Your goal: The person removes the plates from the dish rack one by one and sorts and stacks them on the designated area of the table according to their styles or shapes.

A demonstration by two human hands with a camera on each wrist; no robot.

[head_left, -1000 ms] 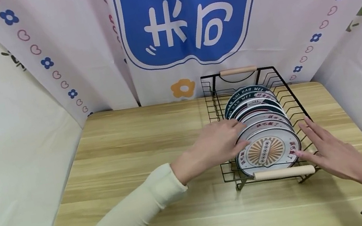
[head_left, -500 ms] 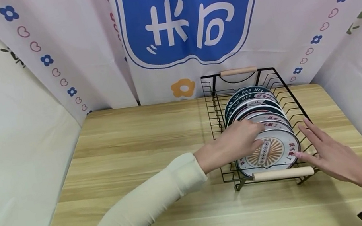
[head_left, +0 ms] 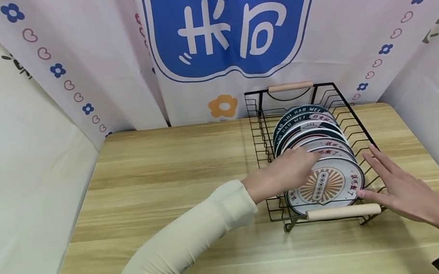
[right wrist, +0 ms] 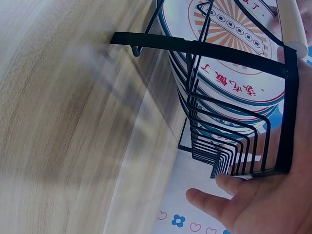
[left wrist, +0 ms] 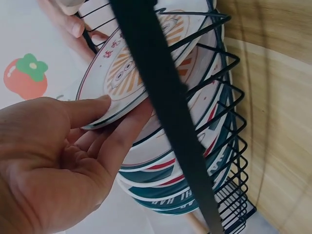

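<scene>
A black wire dish rack [head_left: 352, 113] with wooden handles holds a row of standing plates. The front plate [head_left: 337, 192] is white, with an orange sunburst and red characters. My left hand [head_left: 285, 172] pinches its upper left rim; in the left wrist view the thumb lies on the face of this plate [left wrist: 100, 83] and fingers reach behind it. On the rack's right side my right hand [head_left: 410, 194] rests at the wire edge, fingers extended and thumb near the front plate's right rim. The right wrist view shows this hand [right wrist: 263, 200] against the rack's side frame.
Behind the front plate stand several more, the rearmost with dark green rims [head_left: 301, 112]. The rack's front handle [head_left: 343, 212] faces me. A wooden table [head_left: 163, 166] lies under it, with a printed curtain [head_left: 208, 75] along the back.
My left hand has moved right from the plates' left edge onto the front plate's upper rim and now pinches it. My right hand has stayed almost still.
</scene>
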